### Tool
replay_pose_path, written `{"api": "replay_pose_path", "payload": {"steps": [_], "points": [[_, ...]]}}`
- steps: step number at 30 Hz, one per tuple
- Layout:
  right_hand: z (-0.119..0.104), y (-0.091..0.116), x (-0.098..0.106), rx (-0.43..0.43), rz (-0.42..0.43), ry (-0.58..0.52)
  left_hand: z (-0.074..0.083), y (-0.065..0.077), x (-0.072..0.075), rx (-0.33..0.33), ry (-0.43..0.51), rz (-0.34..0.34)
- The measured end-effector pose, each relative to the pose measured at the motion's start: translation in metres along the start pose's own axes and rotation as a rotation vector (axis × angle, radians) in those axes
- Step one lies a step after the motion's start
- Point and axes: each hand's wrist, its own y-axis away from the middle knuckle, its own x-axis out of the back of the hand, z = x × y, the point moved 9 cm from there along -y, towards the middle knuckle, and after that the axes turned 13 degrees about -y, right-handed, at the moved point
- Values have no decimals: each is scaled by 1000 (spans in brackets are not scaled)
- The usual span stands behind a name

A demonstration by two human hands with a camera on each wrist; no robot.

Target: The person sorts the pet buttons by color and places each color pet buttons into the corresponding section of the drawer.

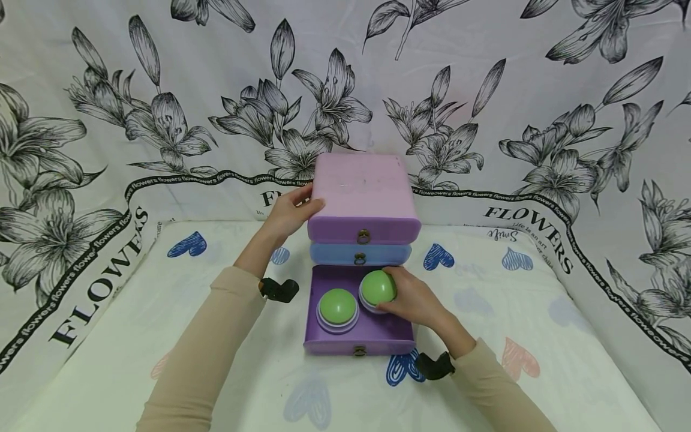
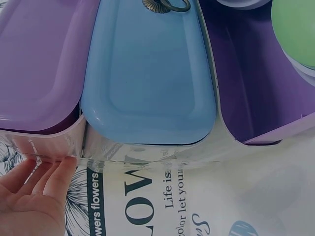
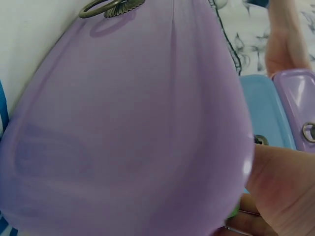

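Observation:
A small chest of drawers with a pink top point(image 1: 361, 186) stands in the middle. Its bottom purple drawer point(image 1: 396, 331) is pulled out. Inside lie two round objects with green domed tops and pale rims. My right hand point(image 1: 414, 298) grips the right-hand green-topped round object point(image 1: 376, 287), thumb in front and fingers behind. The other green-topped round object point(image 1: 337, 307) sits at the drawer's left. My left hand point(image 1: 290, 210) rests against the chest's upper left side; its fairly straight fingers point(image 2: 56, 182) touch the pink wall. The drawer front hides most of the right hand in the right wrist view.
Above the pulled-out drawer are a shut blue drawer point(image 1: 360, 254) and a shut purple top drawer point(image 1: 335, 230), with ring pulls. The chest stands on a white cloth point(image 1: 243, 372) with heart prints. A flower-printed cloth point(image 1: 345, 36) hangs behind.

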Motion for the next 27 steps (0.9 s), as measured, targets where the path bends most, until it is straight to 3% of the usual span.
{"api": "replay_pose_path", "payload": {"steps": [21,27], "points": [[3,-9,-14,-12,-72,89,0,0,0,9,-8,3],[1,-9,-15,36,-79,111,0,0,0,11,-12,4]]}}
